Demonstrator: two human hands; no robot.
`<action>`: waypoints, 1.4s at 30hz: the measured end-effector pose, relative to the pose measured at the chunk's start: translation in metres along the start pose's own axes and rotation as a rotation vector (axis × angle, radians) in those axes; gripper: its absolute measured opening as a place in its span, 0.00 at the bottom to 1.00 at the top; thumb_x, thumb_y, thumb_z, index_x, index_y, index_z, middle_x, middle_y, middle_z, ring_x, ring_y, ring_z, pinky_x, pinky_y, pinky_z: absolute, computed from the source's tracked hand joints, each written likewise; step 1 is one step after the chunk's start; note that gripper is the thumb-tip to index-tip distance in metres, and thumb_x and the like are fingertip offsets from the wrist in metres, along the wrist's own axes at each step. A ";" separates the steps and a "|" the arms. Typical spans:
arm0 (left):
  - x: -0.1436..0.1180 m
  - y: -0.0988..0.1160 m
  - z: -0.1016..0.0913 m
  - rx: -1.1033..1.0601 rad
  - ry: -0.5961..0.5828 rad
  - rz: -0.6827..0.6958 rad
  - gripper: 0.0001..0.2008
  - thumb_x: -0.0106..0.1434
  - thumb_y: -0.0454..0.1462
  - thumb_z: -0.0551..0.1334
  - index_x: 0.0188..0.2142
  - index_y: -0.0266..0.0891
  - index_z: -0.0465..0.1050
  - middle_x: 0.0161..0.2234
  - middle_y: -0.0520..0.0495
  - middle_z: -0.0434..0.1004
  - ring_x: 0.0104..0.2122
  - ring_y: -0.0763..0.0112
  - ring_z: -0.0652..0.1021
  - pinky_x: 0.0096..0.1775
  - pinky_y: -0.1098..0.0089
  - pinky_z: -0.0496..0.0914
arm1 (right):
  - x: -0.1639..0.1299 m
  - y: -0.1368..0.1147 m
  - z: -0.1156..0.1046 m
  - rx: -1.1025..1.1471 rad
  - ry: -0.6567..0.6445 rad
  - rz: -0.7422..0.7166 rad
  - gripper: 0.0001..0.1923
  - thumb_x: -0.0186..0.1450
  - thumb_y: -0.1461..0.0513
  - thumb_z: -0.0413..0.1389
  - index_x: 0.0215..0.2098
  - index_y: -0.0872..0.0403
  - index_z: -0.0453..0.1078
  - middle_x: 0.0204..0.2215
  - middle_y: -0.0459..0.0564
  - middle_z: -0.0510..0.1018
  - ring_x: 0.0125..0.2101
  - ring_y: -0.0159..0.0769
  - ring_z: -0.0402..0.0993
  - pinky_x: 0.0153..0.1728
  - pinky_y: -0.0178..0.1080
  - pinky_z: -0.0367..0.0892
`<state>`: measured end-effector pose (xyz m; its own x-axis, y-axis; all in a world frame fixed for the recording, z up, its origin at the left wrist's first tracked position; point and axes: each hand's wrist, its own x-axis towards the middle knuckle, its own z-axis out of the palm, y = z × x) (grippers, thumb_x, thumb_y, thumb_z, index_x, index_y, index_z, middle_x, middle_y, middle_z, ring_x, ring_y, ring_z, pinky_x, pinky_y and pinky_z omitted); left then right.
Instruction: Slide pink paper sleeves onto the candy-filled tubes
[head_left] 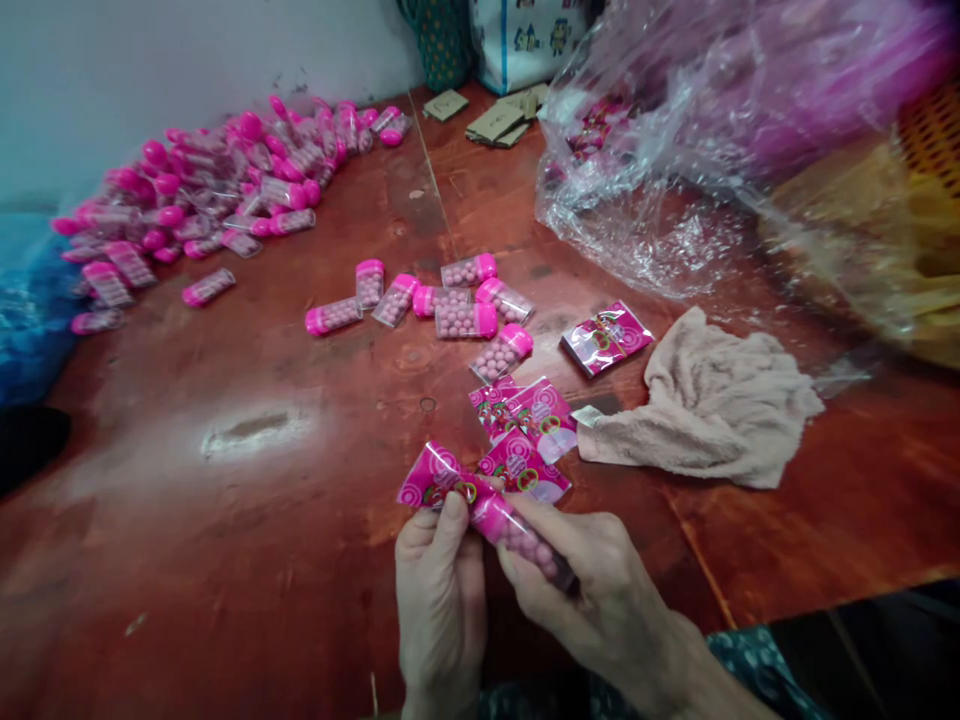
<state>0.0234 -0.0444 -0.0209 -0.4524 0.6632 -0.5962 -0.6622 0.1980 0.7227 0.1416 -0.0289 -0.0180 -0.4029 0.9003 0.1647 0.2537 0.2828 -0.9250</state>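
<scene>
My left hand [442, 585] pinches a pink printed plastic sleeve [429, 474] between thumb and fingers. In my right hand [592, 570] is a clear candy tube [525, 540] with a pink cap and pink balls inside. The tube's capped end meets the sleeve; how far it is inside I cannot tell. Just beyond my hands, several flat pink sleeves [541, 412] lie overlapping. Past them are several filled candy tubes [463, 318] in a loose group. A stack of sleeves [609, 338] rests to their right.
A large pile of pink-capped tubes [225, 180] lies by the wall at the back left. A crumpled beige cloth [720, 400] is on the right, with a clear plastic bag [645, 200] behind it. Cardboard pieces [499, 120] and a white bag [525, 45] are at the back.
</scene>
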 end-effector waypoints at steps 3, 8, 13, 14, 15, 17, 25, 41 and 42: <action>0.000 -0.002 0.002 0.029 -0.032 0.002 0.08 0.44 0.37 0.71 0.24 0.34 0.77 0.22 0.47 0.78 0.24 0.71 0.76 0.34 0.70 0.72 | 0.000 0.001 0.001 0.027 0.031 0.007 0.09 0.62 0.66 0.49 0.41 0.59 0.67 0.19 0.42 0.67 0.17 0.27 0.64 0.21 0.29 0.61; 0.000 -0.004 0.005 -0.004 -0.023 0.011 0.07 0.45 0.37 0.71 0.23 0.35 0.77 0.22 0.48 0.78 0.24 0.72 0.76 0.34 0.70 0.72 | -0.001 0.002 0.005 0.102 0.042 0.017 0.09 0.64 0.66 0.49 0.42 0.57 0.66 0.21 0.43 0.69 0.19 0.27 0.67 0.23 0.29 0.64; 0.000 -0.005 0.005 -0.028 -0.062 0.023 0.06 0.47 0.35 0.70 0.27 0.37 0.77 0.25 0.49 0.79 0.28 0.71 0.78 0.38 0.71 0.72 | -0.003 0.002 0.010 0.135 0.140 0.051 0.12 0.64 0.66 0.50 0.46 0.57 0.64 0.25 0.44 0.74 0.22 0.28 0.72 0.26 0.28 0.68; 0.000 -0.005 0.005 -0.024 -0.092 0.018 0.07 0.47 0.33 0.70 0.29 0.38 0.78 0.27 0.49 0.79 0.31 0.70 0.78 0.39 0.70 0.71 | -0.004 0.003 0.010 0.131 0.162 0.061 0.12 0.64 0.66 0.50 0.47 0.57 0.64 0.25 0.45 0.75 0.22 0.28 0.73 0.27 0.28 0.68; 0.000 -0.005 0.005 -0.017 -0.127 0.012 0.09 0.48 0.32 0.69 0.31 0.39 0.78 0.28 0.49 0.80 0.32 0.70 0.78 0.40 0.70 0.71 | -0.004 0.003 0.010 0.125 0.174 0.074 0.12 0.64 0.65 0.50 0.46 0.57 0.64 0.25 0.45 0.75 0.23 0.28 0.74 0.27 0.28 0.68; -0.001 -0.005 0.004 -0.002 -0.191 0.000 0.13 0.48 0.30 0.68 0.35 0.41 0.77 0.31 0.50 0.80 0.33 0.71 0.79 0.40 0.71 0.71 | -0.003 0.004 0.010 0.100 0.173 0.095 0.11 0.65 0.64 0.50 0.45 0.57 0.64 0.25 0.45 0.76 0.23 0.29 0.74 0.27 0.28 0.69; -0.001 -0.005 0.007 0.007 -0.206 0.019 0.14 0.50 0.27 0.67 0.36 0.42 0.77 0.29 0.50 0.80 0.28 0.77 0.78 0.38 0.74 0.72 | 0.000 0.009 0.011 -0.223 0.332 0.010 0.16 0.63 0.60 0.55 0.47 0.61 0.65 0.38 0.58 0.75 0.40 0.43 0.72 0.41 0.44 0.69; -0.006 -0.012 0.007 0.087 -0.311 0.019 0.18 0.49 0.26 0.67 0.40 0.43 0.77 0.34 0.47 0.81 0.35 0.68 0.79 0.42 0.66 0.71 | 0.005 0.014 -0.011 -0.117 0.392 -0.004 0.08 0.62 0.70 0.52 0.32 0.56 0.72 0.24 0.49 0.74 0.27 0.35 0.70 0.32 0.40 0.69; -0.006 -0.012 0.006 0.091 -0.307 0.017 0.18 0.49 0.27 0.67 0.40 0.42 0.77 0.35 0.47 0.81 0.35 0.67 0.78 0.43 0.66 0.71 | 0.005 0.014 -0.010 -0.120 0.385 -0.008 0.08 0.62 0.70 0.52 0.33 0.56 0.72 0.25 0.49 0.75 0.28 0.35 0.71 0.33 0.40 0.70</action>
<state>0.0378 -0.0461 -0.0235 -0.2524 0.8509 -0.4607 -0.5937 0.2398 0.7682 0.1522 -0.0170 -0.0267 -0.0518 0.9497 0.3088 0.3624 0.3060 -0.8803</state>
